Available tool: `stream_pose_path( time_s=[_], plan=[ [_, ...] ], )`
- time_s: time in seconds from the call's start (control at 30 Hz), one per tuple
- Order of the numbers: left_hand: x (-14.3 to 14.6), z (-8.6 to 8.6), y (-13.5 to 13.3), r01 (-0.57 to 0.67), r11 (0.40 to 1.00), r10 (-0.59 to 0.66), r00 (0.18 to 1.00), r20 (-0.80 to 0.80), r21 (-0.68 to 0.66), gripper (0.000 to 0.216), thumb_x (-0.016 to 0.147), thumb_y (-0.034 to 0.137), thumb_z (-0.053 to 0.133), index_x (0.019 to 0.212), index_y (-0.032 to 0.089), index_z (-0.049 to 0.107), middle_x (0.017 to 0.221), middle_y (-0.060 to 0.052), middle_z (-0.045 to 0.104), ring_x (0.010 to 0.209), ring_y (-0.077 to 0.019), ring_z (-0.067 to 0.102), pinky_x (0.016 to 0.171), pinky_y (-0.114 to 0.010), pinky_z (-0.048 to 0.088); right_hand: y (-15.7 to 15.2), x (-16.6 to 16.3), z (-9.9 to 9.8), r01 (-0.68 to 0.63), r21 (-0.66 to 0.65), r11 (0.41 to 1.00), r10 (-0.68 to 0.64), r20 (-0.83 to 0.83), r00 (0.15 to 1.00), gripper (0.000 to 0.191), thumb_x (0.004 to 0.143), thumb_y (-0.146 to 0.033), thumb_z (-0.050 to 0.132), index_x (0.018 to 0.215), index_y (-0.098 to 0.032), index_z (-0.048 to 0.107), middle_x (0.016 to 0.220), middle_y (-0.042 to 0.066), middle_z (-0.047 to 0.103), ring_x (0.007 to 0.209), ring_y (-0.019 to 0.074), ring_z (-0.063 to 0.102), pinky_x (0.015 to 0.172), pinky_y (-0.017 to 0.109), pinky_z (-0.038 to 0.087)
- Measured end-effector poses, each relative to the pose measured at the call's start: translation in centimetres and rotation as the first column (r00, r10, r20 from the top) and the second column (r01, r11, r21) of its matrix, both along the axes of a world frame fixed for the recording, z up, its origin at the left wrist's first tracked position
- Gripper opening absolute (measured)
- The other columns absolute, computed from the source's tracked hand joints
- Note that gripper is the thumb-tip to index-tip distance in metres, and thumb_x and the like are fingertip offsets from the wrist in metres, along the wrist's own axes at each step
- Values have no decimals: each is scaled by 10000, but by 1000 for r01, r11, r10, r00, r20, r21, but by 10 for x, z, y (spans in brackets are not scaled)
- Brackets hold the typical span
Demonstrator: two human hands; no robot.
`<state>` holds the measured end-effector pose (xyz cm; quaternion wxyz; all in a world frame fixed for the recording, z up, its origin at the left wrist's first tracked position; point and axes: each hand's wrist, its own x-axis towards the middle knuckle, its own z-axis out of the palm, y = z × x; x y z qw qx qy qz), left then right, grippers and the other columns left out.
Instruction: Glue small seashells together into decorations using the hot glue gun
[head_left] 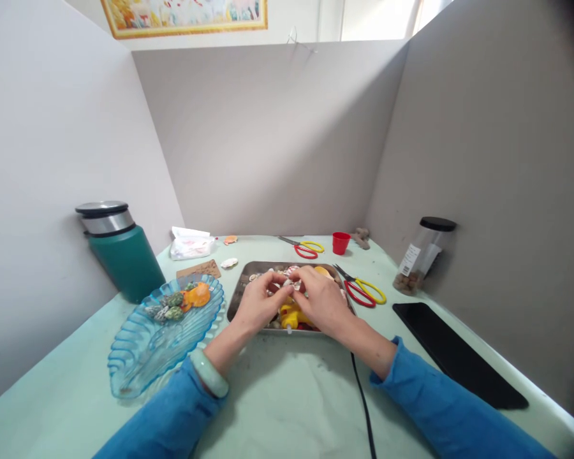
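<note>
Over the metal tray, my left hand and my right hand meet fingertip to fingertip. Both are closed in a pinch around a small whitish piece that looks like a shell, mostly covered by the fingers. Several small shells lie in the tray behind my hands. Below my fingers, a yellow tool, perhaps a glue gun, rests in the tray, partly hidden by my right hand. An orange-yellow shell shows at the tray's back right.
A blue shell-shaped dish at left holds green pieces and an orange one. Behind it stands a green bottle. Two pairs of scissors, a red cup, a lidded jar, a black slab and a cable lie around.
</note>
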<state>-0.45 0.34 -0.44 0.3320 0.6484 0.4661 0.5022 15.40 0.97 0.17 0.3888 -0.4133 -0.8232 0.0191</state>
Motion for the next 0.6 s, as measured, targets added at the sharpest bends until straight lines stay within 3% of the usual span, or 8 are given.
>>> stream_pose_path(
  time_s=[0.13, 0.33, 0.6],
  plan=[
    [-2, -1, 6, -1, 1000, 1, 1000, 30, -1, 195, 758, 346, 632, 858, 178, 623, 802, -35, 666, 715, -154, 607, 611, -242, 487, 3, -7, 1, 10, -7, 1000, -10, -1, 1000, 130, 845, -151, 542, 963, -191, 577, 944, 53, 642, 760, 180, 601, 677, 291, 429],
    [2, -2, 4, 94, 995, -92, 993, 68, -36, 224, 807, 360, 557, 898, 156, 567, 834, -63, 701, 732, -171, 659, 636, -286, 534, -1, -7, -1, 1, -4, 1000, -1, -10, 1000, 135, 850, -172, 560, 984, -176, 575, 954, 62, 635, 787, 183, 602, 697, 292, 441],
    [-3, -4, 3, -38, 997, 42, 998, -52, 65, 192, 769, 331, 611, 838, 155, 645, 795, -41, 666, 760, -169, 609, 673, -262, 483, -4, -4, -2, -36, 13, 999, 36, 5, 999, 166, 847, -144, 539, 998, -182, 595, 981, 75, 621, 845, 200, 594, 719, 298, 443]
  ],
)
